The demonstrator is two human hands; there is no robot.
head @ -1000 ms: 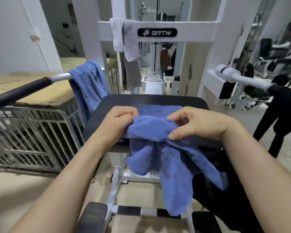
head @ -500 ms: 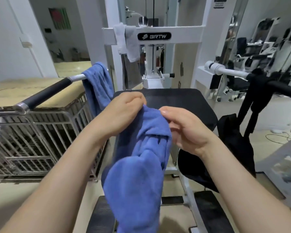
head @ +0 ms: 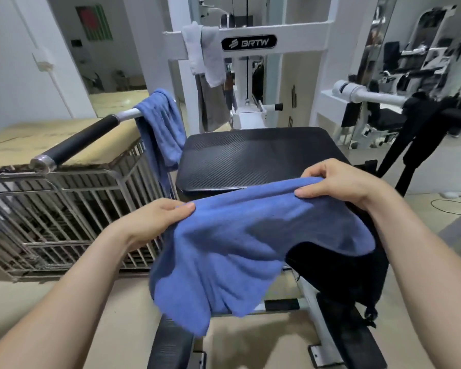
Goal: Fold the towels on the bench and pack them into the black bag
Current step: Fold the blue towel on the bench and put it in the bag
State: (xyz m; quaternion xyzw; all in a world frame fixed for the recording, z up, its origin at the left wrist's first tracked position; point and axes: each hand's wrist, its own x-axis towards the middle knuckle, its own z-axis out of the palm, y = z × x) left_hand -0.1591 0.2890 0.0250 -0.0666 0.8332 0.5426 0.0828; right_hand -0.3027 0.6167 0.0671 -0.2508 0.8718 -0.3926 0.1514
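A blue towel [head: 240, 241] hangs spread in the air in front of the black padded bench seat [head: 253, 155]. My left hand [head: 157, 219] pinches its upper left edge. My right hand [head: 338, 182] pinches its upper right edge, held higher. The towel's lower part droops below the seat's front. The black bag [head: 341, 278] hangs to the right under the towel, partly hidden by it. A second blue towel [head: 160, 129] is draped over the left handle bar. A grey and a white towel [head: 208, 59] hang over the machine's white crossbeam.
A metal wire cage [head: 64, 214] topped with cardboard stands at the left. The left handle bar [head: 77, 139] juts toward me. The white machine frame [head: 250, 43] rises behind the seat. Black straps [head: 421, 129] hang from the right bar. Footrest pads [head: 171, 344] lie below.
My hands have moved apart and pulled the bunched towel out wide. My right hand has shifted right and my left hand lower. The camera view has tilted a little.
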